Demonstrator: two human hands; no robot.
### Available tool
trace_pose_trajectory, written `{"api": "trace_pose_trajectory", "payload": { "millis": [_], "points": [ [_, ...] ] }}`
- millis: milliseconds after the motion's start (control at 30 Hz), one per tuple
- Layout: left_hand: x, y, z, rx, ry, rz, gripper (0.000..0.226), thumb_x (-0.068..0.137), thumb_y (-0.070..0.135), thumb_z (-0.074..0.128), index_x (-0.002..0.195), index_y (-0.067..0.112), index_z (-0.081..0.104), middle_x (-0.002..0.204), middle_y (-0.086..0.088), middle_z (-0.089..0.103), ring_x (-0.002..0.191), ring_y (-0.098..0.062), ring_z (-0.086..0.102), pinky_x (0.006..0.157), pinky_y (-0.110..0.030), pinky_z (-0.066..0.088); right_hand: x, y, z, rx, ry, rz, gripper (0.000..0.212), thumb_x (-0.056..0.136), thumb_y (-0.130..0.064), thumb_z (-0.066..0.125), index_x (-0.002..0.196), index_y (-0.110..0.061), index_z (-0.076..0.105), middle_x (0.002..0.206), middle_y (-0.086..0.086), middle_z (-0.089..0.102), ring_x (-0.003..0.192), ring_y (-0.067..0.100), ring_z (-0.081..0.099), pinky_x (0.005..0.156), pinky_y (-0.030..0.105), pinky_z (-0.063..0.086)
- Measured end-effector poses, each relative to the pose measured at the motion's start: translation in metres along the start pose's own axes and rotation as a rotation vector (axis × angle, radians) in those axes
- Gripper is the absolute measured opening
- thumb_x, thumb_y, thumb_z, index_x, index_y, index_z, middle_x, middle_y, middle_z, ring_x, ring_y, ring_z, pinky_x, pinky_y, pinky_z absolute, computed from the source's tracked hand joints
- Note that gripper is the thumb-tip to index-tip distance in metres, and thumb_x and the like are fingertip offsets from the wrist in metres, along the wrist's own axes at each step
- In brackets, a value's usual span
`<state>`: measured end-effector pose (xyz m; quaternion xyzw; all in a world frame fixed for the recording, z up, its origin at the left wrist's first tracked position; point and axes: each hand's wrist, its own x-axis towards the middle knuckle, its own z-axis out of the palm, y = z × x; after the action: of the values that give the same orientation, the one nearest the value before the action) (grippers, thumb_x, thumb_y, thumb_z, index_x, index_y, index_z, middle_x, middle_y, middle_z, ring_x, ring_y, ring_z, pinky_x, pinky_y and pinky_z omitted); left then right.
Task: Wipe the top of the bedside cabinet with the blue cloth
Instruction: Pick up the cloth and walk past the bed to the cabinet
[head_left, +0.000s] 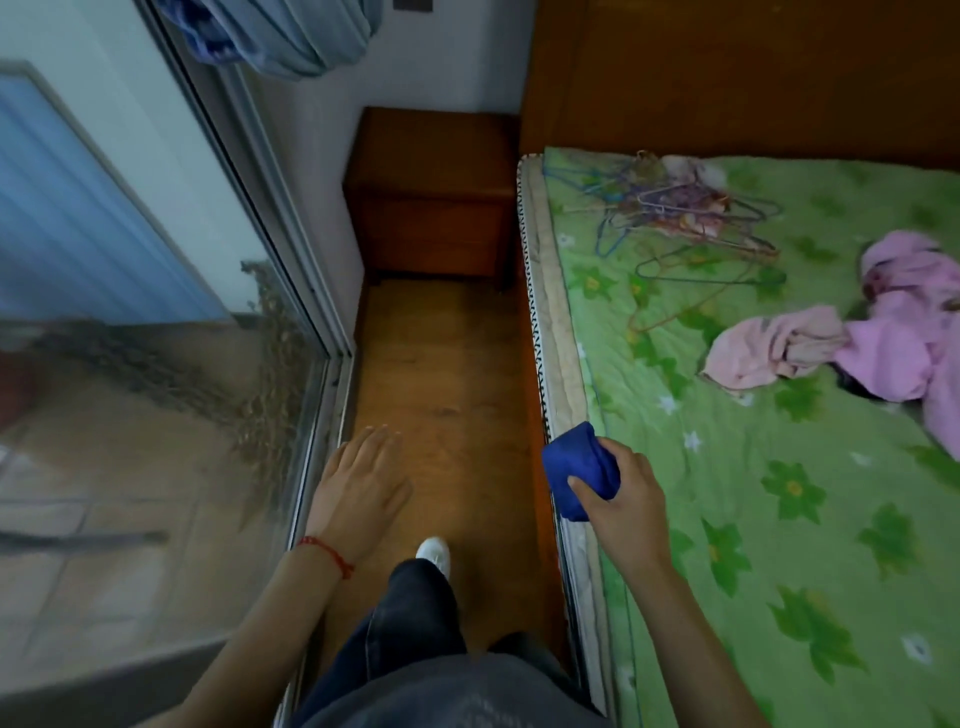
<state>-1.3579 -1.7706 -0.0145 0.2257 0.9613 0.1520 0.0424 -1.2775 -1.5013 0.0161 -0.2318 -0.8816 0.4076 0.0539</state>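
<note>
The brown wooden bedside cabinet (434, 156) stands at the far end of a narrow floor strip, in the corner between the wall and the bed. Nothing lies on its top. My right hand (621, 499) grips a bunched blue cloth (579, 467) in the air over the near edge of the mattress, well short of the cabinet. My left hand (358, 483) hangs flat with straight fingers above the floor and holds nothing.
A glass sliding door (156, 322) runs along the left. The bed (769, 467) with a green flowered cover fills the right, with tangled wire hangers (691, 218) and pink clothes (852, 338) on it. My leg and white shoe (434, 553) are on the wooden floor (441, 364).
</note>
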Motion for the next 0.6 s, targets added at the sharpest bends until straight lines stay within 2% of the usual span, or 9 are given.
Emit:
{"api": "trace_pose_trajectory", "payload": {
  "millis": [200,333,467,600],
  "points": [
    [0.112,-0.031,-0.026,0.066,-0.037,0.082,0.056,0.084,0.042,0.04,0.116,0.001,0.059,0.118,-0.017,0.061,0.11,-0.032,0.056,0.089,-0.048,0.045,0.089,-0.036,0.015,0.006,0.042,0.029,0.051,0.079,-0.012,0.068,0.126,-0.016,0.048,0.113,0.005,0.05,0.093,0.01,0.044,0.083,0.022,0.035],
    [0.171,-0.04,-0.025,0.068,-0.068,0.093,0.06,0.089,0.047,0.034,0.114,0.0,0.06,0.119,-0.018,0.06,0.111,-0.033,0.055,0.09,-0.048,0.045,0.141,-0.042,0.019,-0.022,0.067,0.043,0.051,0.078,-0.012,0.069,0.124,-0.014,0.049,0.113,0.01,0.052,0.096,0.02,0.051,0.083,0.025,0.038],
    [0.233,-0.033,-0.013,0.055,-0.097,0.15,0.073,0.096,0.054,0.014,0.116,0.0,0.06,0.118,-0.018,0.06,0.111,-0.033,0.055,0.09,-0.048,0.045,0.202,-0.038,0.018,-0.037,0.077,0.082,0.051,0.078,-0.011,0.068,0.125,-0.015,0.048,0.113,0.009,0.051,0.095,0.022,0.052,0.08,0.025,0.038],
    [0.309,-0.018,-0.001,0.046,-0.107,0.193,0.069,0.095,0.052,0.022,0.119,0.0,0.059,0.118,-0.019,0.061,0.111,-0.034,0.056,0.091,-0.051,0.044,0.264,-0.028,0.008,0.0,0.129,0.097,0.05,0.079,-0.013,0.068,0.125,-0.015,0.048,0.112,0.006,0.051,0.088,0.013,0.046,0.076,0.024,0.035]
  ]
}}
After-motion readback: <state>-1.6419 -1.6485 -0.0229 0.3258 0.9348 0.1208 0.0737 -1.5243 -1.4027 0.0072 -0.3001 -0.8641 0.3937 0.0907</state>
